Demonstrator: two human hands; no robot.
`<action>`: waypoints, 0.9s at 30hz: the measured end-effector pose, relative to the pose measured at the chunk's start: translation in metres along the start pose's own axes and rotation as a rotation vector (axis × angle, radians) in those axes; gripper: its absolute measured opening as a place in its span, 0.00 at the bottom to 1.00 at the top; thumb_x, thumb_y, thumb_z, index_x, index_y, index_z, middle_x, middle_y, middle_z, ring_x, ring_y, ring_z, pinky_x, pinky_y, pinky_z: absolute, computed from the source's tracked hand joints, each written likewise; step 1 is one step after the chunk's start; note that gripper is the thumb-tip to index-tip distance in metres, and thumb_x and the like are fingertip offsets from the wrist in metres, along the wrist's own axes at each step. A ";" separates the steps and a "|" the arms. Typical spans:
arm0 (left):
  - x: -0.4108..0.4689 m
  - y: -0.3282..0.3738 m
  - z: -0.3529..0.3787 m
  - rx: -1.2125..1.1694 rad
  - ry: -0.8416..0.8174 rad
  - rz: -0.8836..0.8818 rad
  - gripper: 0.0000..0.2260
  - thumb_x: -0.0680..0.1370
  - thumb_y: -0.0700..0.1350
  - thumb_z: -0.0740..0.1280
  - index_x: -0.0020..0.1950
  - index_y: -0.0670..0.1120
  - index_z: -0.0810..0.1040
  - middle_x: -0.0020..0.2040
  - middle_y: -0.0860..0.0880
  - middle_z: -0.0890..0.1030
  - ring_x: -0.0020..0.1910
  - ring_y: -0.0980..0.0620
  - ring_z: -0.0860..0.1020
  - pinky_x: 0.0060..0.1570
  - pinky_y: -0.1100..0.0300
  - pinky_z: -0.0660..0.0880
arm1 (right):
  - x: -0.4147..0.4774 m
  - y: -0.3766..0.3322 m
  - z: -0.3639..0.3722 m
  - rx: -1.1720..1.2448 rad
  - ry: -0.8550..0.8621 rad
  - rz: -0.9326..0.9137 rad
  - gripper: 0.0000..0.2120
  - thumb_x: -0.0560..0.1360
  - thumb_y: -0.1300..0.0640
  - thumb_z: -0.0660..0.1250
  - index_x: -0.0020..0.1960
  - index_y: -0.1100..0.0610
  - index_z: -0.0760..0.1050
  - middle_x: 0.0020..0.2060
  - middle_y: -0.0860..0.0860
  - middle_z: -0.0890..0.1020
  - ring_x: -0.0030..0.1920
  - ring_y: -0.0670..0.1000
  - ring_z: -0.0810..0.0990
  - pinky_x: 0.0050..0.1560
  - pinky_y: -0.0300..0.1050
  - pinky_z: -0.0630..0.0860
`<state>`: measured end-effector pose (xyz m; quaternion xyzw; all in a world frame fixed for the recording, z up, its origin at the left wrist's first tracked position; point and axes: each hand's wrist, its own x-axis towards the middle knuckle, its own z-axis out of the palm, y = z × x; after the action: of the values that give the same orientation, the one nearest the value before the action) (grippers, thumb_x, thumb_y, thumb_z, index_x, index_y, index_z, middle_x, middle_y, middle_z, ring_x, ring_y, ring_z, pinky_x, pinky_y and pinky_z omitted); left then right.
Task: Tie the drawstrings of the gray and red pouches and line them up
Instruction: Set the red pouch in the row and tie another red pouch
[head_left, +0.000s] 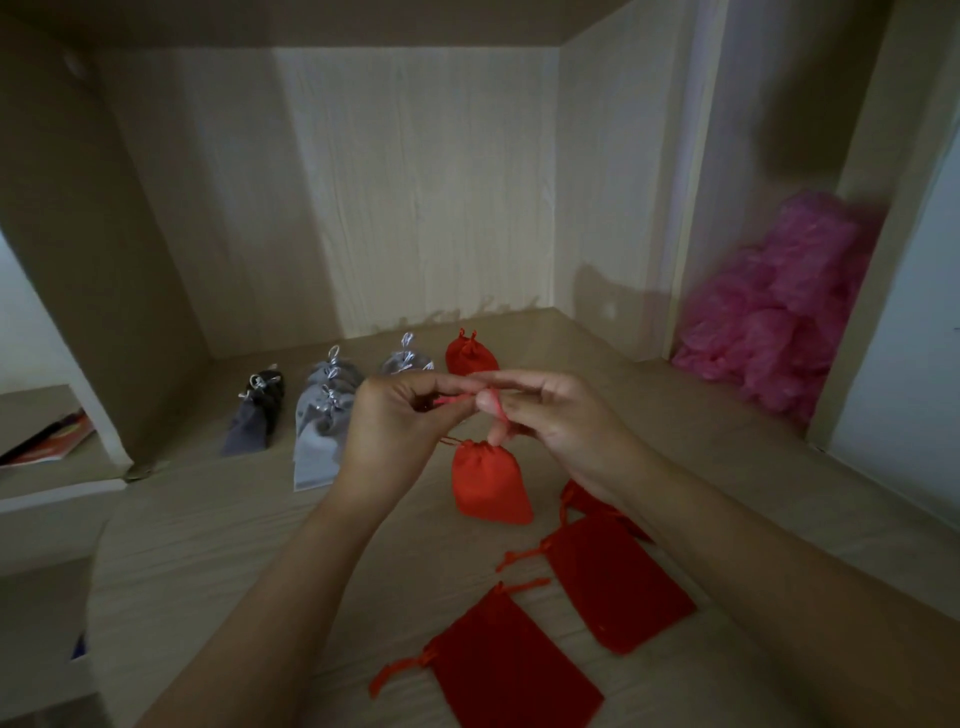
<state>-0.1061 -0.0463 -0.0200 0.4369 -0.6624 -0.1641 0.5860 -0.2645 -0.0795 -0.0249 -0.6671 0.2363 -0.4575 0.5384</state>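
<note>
1. The red pouch (491, 483) sits mouth-up directly below the grip, its long axis vertical.
2. Its drawstring (451, 400) rises from the cinched mouth.
3. The left hand (400, 415) pinches one end; the right hand (556, 415) pinches the other, fingertips nearly meeting.
4. The tied red pouch (467, 356) stands behind.

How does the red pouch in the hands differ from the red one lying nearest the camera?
The held pouch is cinched at the neck; the near pouch is not. The held pouch is upright, its strings pinched by the left hand and right hand; the near pouch lies flat, strings loose. Both are red.
</note>
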 end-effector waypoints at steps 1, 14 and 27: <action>-0.001 0.001 0.001 -0.017 0.001 -0.001 0.10 0.66 0.45 0.73 0.45 0.44 0.84 0.39 0.52 0.85 0.40 0.52 0.83 0.43 0.64 0.78 | 0.001 0.001 0.000 -0.016 0.007 -0.027 0.11 0.73 0.62 0.69 0.54 0.57 0.81 0.41 0.58 0.83 0.37 0.47 0.82 0.42 0.38 0.77; 0.005 0.001 0.007 -0.441 -0.024 -0.165 0.12 0.74 0.44 0.62 0.36 0.47 0.84 0.41 0.53 0.85 0.50 0.58 0.81 0.53 0.67 0.74 | 0.014 -0.002 -0.025 -0.237 0.318 -0.123 0.11 0.77 0.69 0.62 0.40 0.56 0.75 0.33 0.50 0.80 0.31 0.38 0.77 0.37 0.31 0.72; 0.005 -0.009 0.003 -0.584 -0.246 -0.420 0.09 0.76 0.44 0.60 0.39 0.41 0.73 0.24 0.53 0.64 0.27 0.56 0.63 0.33 0.66 0.68 | 0.017 0.003 -0.037 0.790 0.305 0.343 0.16 0.81 0.63 0.51 0.34 0.55 0.61 0.18 0.46 0.60 0.16 0.43 0.58 0.16 0.34 0.60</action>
<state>-0.1046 -0.0564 -0.0241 0.3546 -0.5491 -0.5138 0.5557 -0.2880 -0.1129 -0.0216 -0.2868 0.2272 -0.5098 0.7786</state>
